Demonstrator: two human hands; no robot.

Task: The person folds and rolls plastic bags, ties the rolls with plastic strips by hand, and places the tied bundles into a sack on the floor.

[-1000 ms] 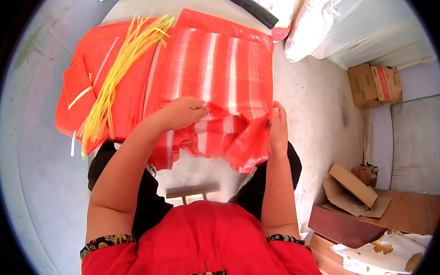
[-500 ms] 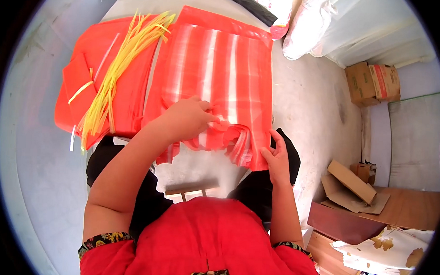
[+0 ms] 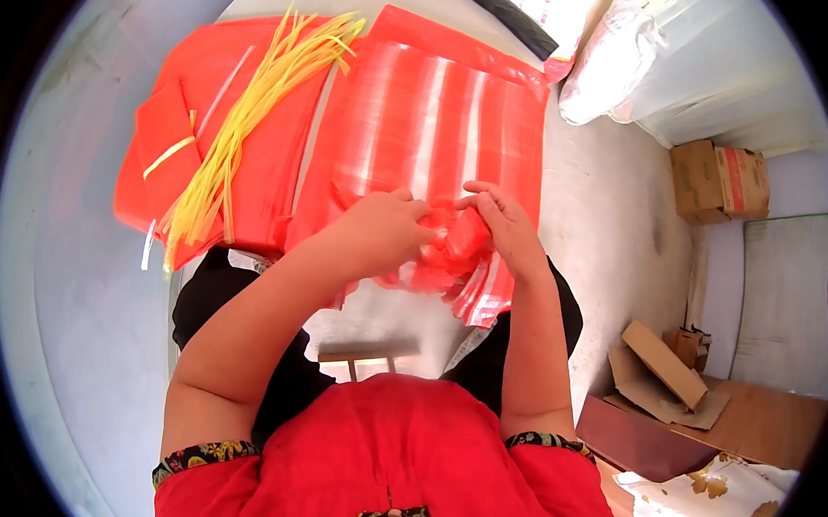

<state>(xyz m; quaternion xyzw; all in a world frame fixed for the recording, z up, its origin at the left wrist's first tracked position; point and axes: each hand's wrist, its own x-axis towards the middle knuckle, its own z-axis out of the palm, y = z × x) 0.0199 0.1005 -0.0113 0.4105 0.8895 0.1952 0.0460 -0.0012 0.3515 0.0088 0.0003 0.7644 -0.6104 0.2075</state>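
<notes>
A striped stack of red plastic bags [image 3: 419,122] lies in front of me, its near edge bunched up and crumpled. My left hand [image 3: 389,232] is closed on the gathered plastic, its fingertips partly hidden in the folds. On the other side of the bunch, my right hand [image 3: 504,227] curls its fingers round a rolled-up part of the same plastic. Loose pleats of it hang below the right hand, over my lap.
Left of the bags sits another pile of red plastic [image 3: 188,77], topped by a bundle of yellow ties [image 3: 245,130]. Cardboard boxes [image 3: 708,182] stand at the right wall. Flattened cardboard [image 3: 665,377] rests on a wooden surface at the lower right.
My right hand has moved from the bags' right edge inward and up to the bunch, folding the plastic in. My left hand stays on the bunch. The whole view has shifted slightly.
</notes>
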